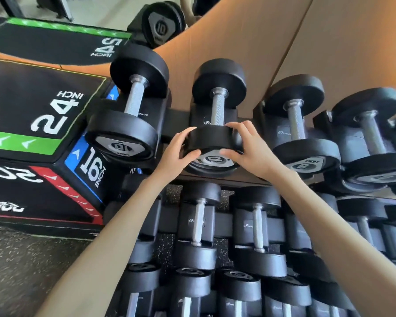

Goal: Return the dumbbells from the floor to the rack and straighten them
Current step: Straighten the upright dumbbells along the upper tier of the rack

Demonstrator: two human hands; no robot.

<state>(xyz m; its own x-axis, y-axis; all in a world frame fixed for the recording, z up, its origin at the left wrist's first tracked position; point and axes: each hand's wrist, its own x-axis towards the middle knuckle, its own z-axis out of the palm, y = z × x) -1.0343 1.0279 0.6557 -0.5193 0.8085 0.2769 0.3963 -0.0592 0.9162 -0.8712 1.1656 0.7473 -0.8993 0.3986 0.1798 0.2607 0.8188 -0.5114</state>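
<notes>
A black dumbbell marked 10 [217,104] lies in the second cradle of the rack's top row [177,121], handle pointing away from me. My left hand [178,149] grips the left side of its near head, thumb underneath. On the right side of the same head, my right hand [247,145] grips with fingers over the rim. Another dumbbell marked 10 [133,104] lies in the cradle to the left, angled slightly. To the right sits a dumbbell marked 8 [300,124].
Lower rack rows hold several more dumbbells [199,227]. A black plyo box [44,124] with 24, 16 and 20 inch markings stands close at the rack's left. A wooden wall panel [261,42] is behind the rack. A weight plate marked 10 [161,26] leans beyond.
</notes>
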